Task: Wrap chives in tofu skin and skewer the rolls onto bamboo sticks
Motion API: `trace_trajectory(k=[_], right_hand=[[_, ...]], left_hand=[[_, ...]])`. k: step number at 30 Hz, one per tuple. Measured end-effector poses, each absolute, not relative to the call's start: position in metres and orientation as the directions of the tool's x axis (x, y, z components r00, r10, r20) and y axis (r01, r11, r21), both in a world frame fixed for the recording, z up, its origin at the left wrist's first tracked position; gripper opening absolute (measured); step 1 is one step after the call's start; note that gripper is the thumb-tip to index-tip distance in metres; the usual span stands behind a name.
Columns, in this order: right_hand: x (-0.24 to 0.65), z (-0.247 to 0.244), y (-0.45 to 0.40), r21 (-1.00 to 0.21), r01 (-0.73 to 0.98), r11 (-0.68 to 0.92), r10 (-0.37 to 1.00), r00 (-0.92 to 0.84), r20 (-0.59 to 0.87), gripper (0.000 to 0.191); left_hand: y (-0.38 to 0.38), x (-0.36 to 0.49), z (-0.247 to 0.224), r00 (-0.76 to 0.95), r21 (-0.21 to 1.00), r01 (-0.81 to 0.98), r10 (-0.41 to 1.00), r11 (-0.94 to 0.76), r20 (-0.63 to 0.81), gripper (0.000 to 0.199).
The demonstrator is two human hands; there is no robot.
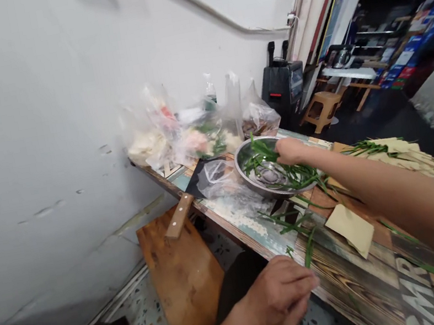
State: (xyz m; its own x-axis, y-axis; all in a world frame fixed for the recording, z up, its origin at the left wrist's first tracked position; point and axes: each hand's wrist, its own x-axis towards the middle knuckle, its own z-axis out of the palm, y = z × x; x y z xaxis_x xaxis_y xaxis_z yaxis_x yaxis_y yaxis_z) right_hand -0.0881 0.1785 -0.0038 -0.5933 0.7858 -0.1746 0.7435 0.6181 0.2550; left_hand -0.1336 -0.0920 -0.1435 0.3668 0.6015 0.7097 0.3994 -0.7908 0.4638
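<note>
Pinching a green stalk (310,248) in the left hand (280,294); well apart, beyond it, gripping leafy greens (264,148) in the right hand (289,151), best released low inside the steel bowl (271,175).

Pale capitals M and R (413,285) stand on a dark printed plank of the counter (248,224), toward four o'clock; the letter beside the M is uncertain. Markings on the coloured boxes (408,56), between two and three o'clock, are too blurred to read.
</note>
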Motion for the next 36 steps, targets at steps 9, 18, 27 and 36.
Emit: trace_trajectory(k=[9,18,27,36], right_hand=[[-0.006,0.037,0.094,0.072,0.780,0.621,0.737,-0.613,0.286,0.048],[0.117,-0.081,0.023,0.047,0.800,0.598,0.797,-0.600,0.075,0.032],[0.126,-0.069,0.034,-0.261,0.788,0.557,0.810,-0.586,-0.041,0.031],[0.149,-0.033,0.037,-0.551,0.779,0.300,0.948,-0.182,0.260,0.026]], left_hand=[[-0.092,-0.125,-0.133,0.588,0.298,0.599,0.661,-0.743,0.466,0.053],[-0.037,-0.118,-0.104,0.381,0.226,0.881,0.907,-0.415,0.182,0.057],[-0.050,-0.103,-0.086,0.363,0.172,0.896,0.898,-0.409,0.249,0.021],[-0.063,-0.102,-0.104,0.325,0.294,0.870,0.909,-0.396,0.262,0.018]])
